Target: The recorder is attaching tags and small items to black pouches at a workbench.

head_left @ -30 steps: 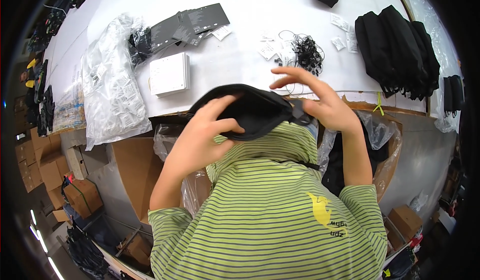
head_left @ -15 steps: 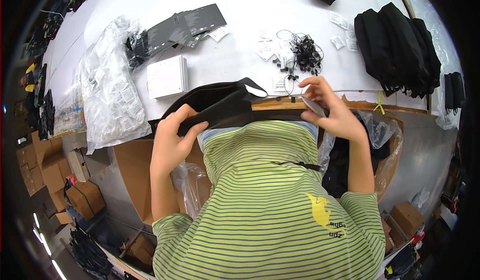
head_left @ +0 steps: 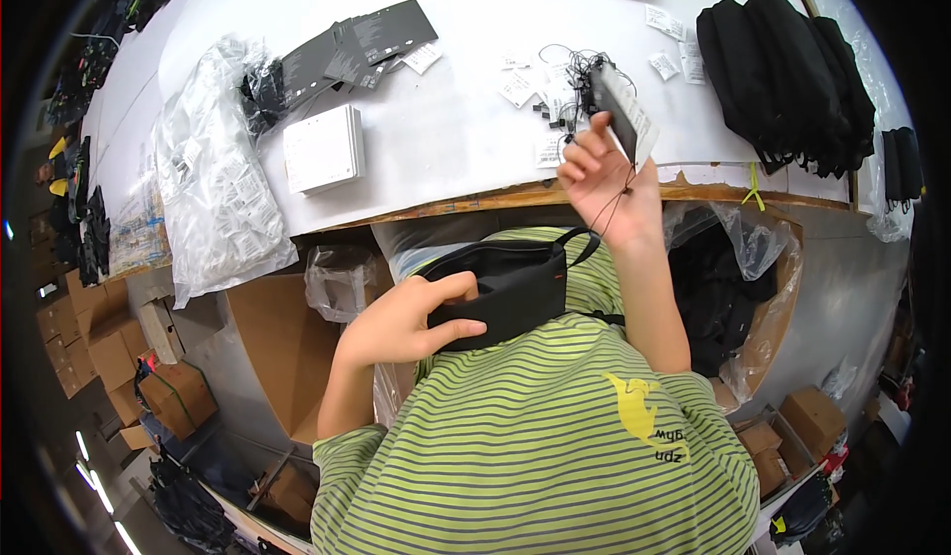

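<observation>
A black fabric pouch (head_left: 525, 305) is against my striped shirt, its top gaping. My left hand (head_left: 404, 319) grips its near left edge, with the thumb outside and fingers in the opening. From the pouch's right end rises a black loop (head_left: 580, 243), and a thin black cord (head_left: 616, 206) runs from it up to my right hand (head_left: 612, 183). That hand is raised at the table edge, fingers bent, with a dark hang tag (head_left: 616, 119) at its fingers. A white label (head_left: 639, 124) lies against the tag.
A tangle of black tag cords (head_left: 584, 71) lies beyond my right hand. On the white table (head_left: 436, 149) are a white card stack (head_left: 322, 154), dark printed cards (head_left: 342, 55), a clear bag (head_left: 218, 159) and black pouches (head_left: 788, 79). Open cartons (head_left: 287, 347) stand below the edge.
The pouch has come down from the table edge to my shirt, its opening now showing. My right hand has lifted with the tag, drawing the cord out from the pouch's loop.
</observation>
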{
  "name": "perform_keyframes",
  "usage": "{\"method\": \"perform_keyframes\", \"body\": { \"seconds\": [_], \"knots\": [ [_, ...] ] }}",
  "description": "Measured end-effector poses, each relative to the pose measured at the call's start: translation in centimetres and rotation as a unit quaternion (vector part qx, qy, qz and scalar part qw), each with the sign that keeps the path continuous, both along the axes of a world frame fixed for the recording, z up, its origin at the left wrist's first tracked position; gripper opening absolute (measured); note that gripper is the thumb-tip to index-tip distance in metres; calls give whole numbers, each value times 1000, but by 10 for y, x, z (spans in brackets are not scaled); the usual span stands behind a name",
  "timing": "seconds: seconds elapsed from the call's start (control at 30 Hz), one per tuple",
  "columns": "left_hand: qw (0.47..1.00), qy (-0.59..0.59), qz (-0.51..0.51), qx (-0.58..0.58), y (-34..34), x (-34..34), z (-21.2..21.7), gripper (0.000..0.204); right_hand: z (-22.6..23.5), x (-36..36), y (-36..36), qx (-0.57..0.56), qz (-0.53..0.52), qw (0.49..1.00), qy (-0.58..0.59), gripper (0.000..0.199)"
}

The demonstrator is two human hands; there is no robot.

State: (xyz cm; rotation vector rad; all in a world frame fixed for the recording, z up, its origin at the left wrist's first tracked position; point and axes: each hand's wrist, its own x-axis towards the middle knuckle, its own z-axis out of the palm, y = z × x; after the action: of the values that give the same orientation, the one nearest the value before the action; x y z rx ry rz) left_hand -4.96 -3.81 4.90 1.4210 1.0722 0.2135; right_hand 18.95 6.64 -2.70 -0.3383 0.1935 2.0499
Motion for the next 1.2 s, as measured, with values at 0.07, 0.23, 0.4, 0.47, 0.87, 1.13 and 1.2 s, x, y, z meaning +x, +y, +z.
{"method": "perform_keyframes", "body": {
  "seconds": [0.07, 0.23, 0.4, 0.47, 0.87, 1.13, 1.2],
  "knots": [
    [1000, -18, 4, 23, -4, 1, -3, 27, -7, -3, -4, 10, 12, 999, -41, 33],
    [999, -14, 2, 38, -6, 3, -3, 26, 17, -10, -2, 3, -1, 975, -223, 29],
    [992, 24, 21, 119, 2, 6, 7, 23, 34, -2, 6, 93, -56, 879, -464, 19],
    [971, 58, 26, 230, 9, 13, 10, 25, 54, -6, 5, 232, -36, 780, -581, 16],
    [949, 92, -94, 286, 34, 31, 6, 19, 78, 20, -24, 525, 295, 419, -680, 27],
    [918, 110, 238, 297, 156, 27, -88, 38, 80, 27, -32, 579, 345, 325, -664, 33],
    [905, 164, 225, 322, 169, 38, -110, 39, 81, 30, -34, 587, 330, 304, -674, 32]
  ]
}}
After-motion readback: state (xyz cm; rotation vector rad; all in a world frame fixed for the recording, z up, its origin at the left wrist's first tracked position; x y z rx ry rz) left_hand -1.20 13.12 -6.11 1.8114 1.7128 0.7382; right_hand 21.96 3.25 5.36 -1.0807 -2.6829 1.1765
